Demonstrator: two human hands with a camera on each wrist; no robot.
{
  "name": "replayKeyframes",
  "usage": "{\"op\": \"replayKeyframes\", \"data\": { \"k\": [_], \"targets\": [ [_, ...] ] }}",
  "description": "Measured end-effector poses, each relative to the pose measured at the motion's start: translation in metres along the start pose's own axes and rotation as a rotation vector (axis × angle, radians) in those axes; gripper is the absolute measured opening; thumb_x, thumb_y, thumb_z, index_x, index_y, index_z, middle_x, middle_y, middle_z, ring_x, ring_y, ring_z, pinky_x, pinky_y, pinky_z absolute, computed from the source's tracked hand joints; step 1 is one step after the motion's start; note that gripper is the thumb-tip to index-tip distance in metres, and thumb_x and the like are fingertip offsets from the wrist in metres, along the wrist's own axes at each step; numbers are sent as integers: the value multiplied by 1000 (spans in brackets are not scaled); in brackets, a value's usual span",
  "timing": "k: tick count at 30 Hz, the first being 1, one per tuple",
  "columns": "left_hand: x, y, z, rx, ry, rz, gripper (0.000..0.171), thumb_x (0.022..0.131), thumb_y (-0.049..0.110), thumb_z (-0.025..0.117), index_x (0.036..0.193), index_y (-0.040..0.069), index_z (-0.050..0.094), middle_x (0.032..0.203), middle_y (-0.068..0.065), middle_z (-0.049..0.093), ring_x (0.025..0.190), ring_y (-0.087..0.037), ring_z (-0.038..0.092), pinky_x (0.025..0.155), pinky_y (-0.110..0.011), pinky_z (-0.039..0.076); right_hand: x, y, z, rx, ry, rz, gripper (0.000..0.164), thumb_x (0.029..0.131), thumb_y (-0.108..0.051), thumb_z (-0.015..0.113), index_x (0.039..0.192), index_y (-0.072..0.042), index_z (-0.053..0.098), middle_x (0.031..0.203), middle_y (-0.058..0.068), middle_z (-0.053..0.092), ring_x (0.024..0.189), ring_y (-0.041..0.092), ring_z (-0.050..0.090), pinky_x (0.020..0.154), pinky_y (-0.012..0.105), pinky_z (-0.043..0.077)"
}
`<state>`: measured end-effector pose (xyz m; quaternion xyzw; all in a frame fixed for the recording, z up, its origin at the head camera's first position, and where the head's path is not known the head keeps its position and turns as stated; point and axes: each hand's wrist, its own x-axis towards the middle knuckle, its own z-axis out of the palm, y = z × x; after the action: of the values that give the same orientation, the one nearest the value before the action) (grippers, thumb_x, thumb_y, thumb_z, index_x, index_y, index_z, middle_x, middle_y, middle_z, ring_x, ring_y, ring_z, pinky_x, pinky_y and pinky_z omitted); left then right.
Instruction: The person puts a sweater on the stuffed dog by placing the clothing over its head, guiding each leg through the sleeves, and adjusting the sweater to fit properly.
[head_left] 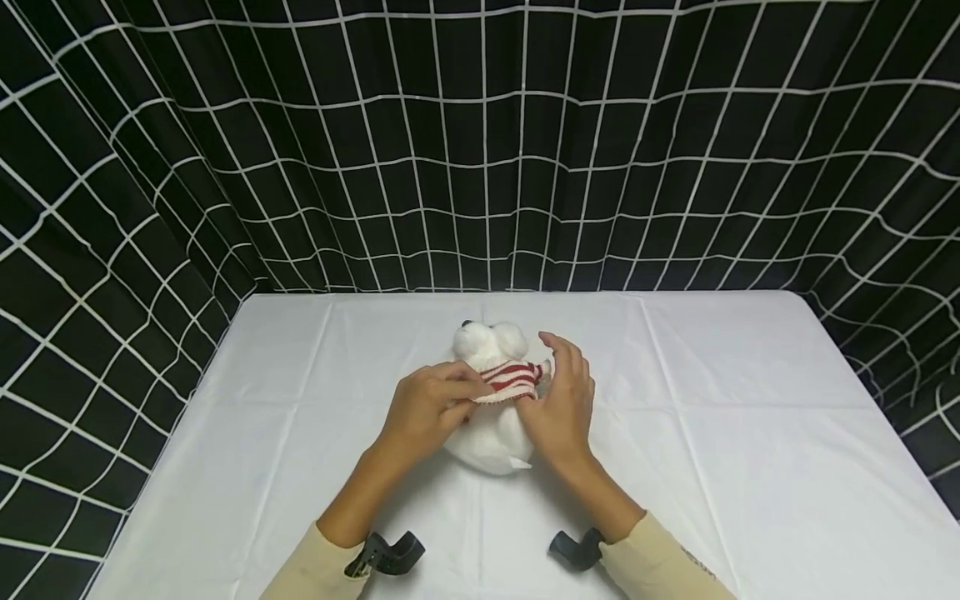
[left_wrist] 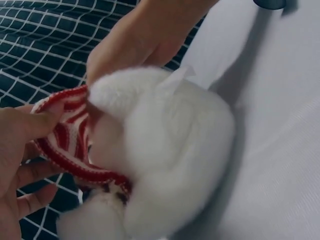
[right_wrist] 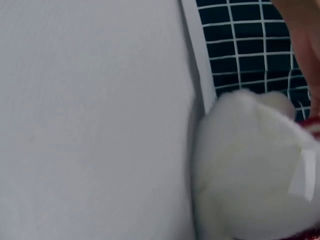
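A white plush toy animal (head_left: 491,442) with a dark nose sits on the table, wearing a red-and-white striped knit sweater (head_left: 513,379). My left hand (head_left: 431,408) pinches the sweater's lower edge between thumb and fingers. The left wrist view shows the red-trimmed hem (left_wrist: 95,172) pulled away from the toy's fur. On the toy's other side is my right hand (head_left: 562,404): its thumb touches at the hem while the other fingers stand raised and spread apart from the fur. A small white tag (right_wrist: 303,175) sticks out of the toy's body in the right wrist view.
A white cloth covers the table (head_left: 750,433). Dark curtain with a white grid (head_left: 525,150) hangs behind the table and along its sides. Black curved wrist mounts (head_left: 393,554) show beside both beige sleeves (head_left: 315,571).
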<state>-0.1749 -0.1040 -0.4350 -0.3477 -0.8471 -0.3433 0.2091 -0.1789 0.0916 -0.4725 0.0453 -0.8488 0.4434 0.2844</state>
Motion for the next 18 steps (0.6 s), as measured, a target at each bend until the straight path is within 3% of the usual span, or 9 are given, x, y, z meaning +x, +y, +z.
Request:
{"op": "replayKeyframes", "data": {
  "k": [5, 10, 18],
  "targets": [
    [-10, -4, -6, -57, -52, -32, 19, 81, 3, 79, 94, 15, 83, 96, 8, 72, 82, -12, 59, 74, -32, 47, 5, 5, -3, 17, -14, 54, 62, 76, -1, 74, 135, -5, 56, 120, 15, 58, 109, 34, 53, 90, 46, 37],
    [-11, -9, 0, -97, -44, -59, 17, 80, 5, 84, 94, 14, 82, 97, 8, 70, 82, -8, 58, 76, -31, 45, 11, 12, -9, 109, -33, 27, 66, 69, 7, 78, 132, -2, 58, 105, 16, 62, 102, 33, 55, 91, 45, 42],
    [11, -14, 24, 193, -56, 11, 25, 74, 22, 91, 86, 21, 69, 97, 8, 63, 87, -9, 61, 72, -30, 44, 15, 14, -19, 163, -126, -63, 64, 66, 19, 75, 125, -3, 64, 92, 9, 71, 92, 27, 68, 86, 45, 50]
  ]
}}
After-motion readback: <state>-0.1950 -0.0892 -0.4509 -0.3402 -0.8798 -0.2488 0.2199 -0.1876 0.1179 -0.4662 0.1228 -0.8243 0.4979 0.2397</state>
